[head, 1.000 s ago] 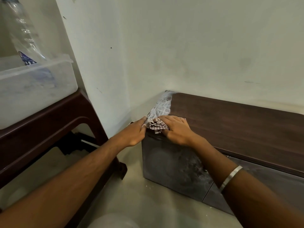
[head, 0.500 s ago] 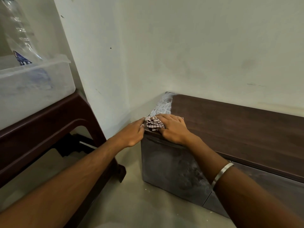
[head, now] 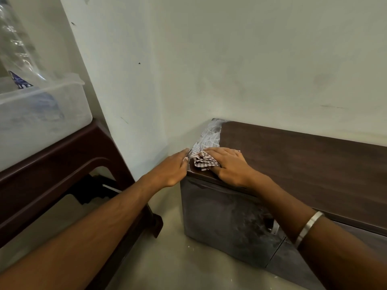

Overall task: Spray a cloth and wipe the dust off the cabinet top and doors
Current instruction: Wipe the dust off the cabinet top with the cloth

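Brown wood grain shows on most of the cabinet top (head: 303, 164), which looks fairly clean, while a pale, streaky patch of dust (head: 209, 136) remains in the far left corner where the top meets the wall (head: 230, 59). A small checked cloth (head: 204, 161) lies bunched on the top near its front left corner, just in front of that patch. The right hand (head: 230, 166) rests on the cloth with its fingers laid forward over it and the thumb hooked beside the bunch, pressing it down rather than closing round it. The left hand (head: 171, 170) is flat against the cabinet's left side at the corner, fingers straight and holding nothing, its fingertips touching the edge just beside the cloth. A metal bangle (head: 308, 226) sits on the right forearm. Below the top, the left door (head: 226, 222) is grey with smeared dust, and the next door (head: 293, 260) also looks dull, so the doors seem not yet wiped. By this showing the wiping of the top is well along, with the corner patch left to do, and the doors are still to come. Whether the cloth is damp cannot be told. To the left, a dark stool (head: 62, 164) carries a clear plastic box (head: 41, 114) with a clear bottle (head: 14, 42) standing in it.
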`<move>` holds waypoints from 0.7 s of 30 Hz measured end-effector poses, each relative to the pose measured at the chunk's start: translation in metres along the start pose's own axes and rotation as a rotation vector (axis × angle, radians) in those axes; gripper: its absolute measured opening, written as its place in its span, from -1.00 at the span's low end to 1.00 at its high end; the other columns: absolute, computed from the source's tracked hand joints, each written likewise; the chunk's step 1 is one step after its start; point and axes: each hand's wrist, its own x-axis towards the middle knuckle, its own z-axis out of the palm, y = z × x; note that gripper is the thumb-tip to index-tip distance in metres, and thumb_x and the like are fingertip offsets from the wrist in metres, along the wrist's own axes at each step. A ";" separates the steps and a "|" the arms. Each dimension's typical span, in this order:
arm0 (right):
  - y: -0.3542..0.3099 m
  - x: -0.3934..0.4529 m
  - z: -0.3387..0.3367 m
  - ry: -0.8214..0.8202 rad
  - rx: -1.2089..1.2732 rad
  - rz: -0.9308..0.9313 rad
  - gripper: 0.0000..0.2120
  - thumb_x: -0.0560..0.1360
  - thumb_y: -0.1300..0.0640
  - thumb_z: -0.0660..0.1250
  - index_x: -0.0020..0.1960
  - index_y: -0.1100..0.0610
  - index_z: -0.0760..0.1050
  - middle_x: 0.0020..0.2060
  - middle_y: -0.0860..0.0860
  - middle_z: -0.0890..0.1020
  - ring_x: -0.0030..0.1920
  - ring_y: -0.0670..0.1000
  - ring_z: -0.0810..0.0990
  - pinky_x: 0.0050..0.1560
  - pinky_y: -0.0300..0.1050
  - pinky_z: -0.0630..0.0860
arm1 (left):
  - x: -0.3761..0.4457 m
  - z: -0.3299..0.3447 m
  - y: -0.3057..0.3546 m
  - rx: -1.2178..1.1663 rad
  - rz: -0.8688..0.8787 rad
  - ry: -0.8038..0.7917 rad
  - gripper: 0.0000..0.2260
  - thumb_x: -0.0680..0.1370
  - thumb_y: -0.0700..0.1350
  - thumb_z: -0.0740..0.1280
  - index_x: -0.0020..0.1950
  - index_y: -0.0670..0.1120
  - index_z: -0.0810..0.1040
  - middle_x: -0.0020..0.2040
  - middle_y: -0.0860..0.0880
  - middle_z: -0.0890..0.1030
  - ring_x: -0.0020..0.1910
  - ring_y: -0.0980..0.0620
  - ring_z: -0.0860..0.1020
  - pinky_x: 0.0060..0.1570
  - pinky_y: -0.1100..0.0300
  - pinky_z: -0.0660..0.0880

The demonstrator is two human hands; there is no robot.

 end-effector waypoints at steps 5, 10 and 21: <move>0.017 0.009 -0.008 -0.037 -0.031 0.085 -0.48 0.54 -0.03 0.17 0.48 -0.14 0.17 0.48 -0.12 0.24 0.48 -0.02 0.13 0.43 0.03 -0.03 | 0.008 0.000 0.004 0.009 0.020 -0.003 -0.55 0.68 -0.02 -0.04 0.57 -0.05 0.09 0.56 -0.03 0.18 0.52 -0.01 0.17 0.44 0.21 0.09; 0.010 0.020 -0.004 -0.021 -0.026 0.078 -0.49 0.55 -0.03 0.16 0.48 -0.13 0.17 0.48 -0.13 0.25 0.48 -0.03 0.13 0.44 0.04 -0.04 | 0.018 0.000 0.007 0.014 0.041 0.016 -0.58 0.67 -0.02 -0.02 0.54 -0.04 0.16 0.52 -0.06 0.27 0.47 -0.03 0.27 0.38 0.19 0.18; 0.022 0.037 -0.011 -0.042 -0.037 0.113 -0.48 0.55 -0.01 0.16 0.49 -0.10 0.17 0.49 -0.09 0.24 0.49 0.00 0.12 0.46 0.05 -0.05 | 0.036 0.005 0.010 -0.004 0.089 0.041 -0.61 0.67 -0.02 -0.01 0.50 -0.02 0.24 0.45 -0.06 0.38 0.38 -0.04 0.37 0.35 0.14 0.29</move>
